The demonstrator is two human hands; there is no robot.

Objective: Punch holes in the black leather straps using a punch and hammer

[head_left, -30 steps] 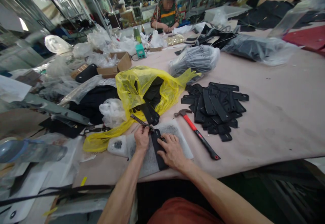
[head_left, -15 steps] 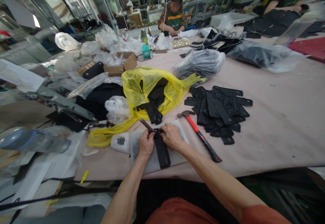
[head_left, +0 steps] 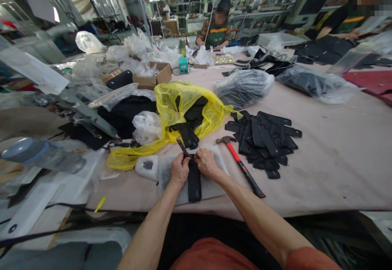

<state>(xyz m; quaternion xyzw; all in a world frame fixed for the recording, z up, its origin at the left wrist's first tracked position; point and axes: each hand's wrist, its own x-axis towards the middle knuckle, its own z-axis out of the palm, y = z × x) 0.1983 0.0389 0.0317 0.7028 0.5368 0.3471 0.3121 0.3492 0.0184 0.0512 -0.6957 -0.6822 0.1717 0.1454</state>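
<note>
Yellow bag (head_left: 163, 98), open, black pieces inside; beyond the white mat (head_left: 214, 186) on the table (head_left: 309, 172). Left hand (head_left: 179, 169): I see its fingers pinched around a dark metal tool (head_left: 183, 146), angled up and away. Black strip (head_left: 194, 184): flat on the mat, top end between both hands. Right hand (head_left: 206, 162): fingers curled narrow at that end; exact grip hidden. Hammer (head_left: 238, 158) right of the mat; pile of black pieces (head_left: 265, 137) beyond, farther right.

right hand (head_left: 206, 162) now seemingly farther up strip (head_left: 194, 183)

Crinkled, glossy yellow plastic bag (head_left: 167, 98)
</note>
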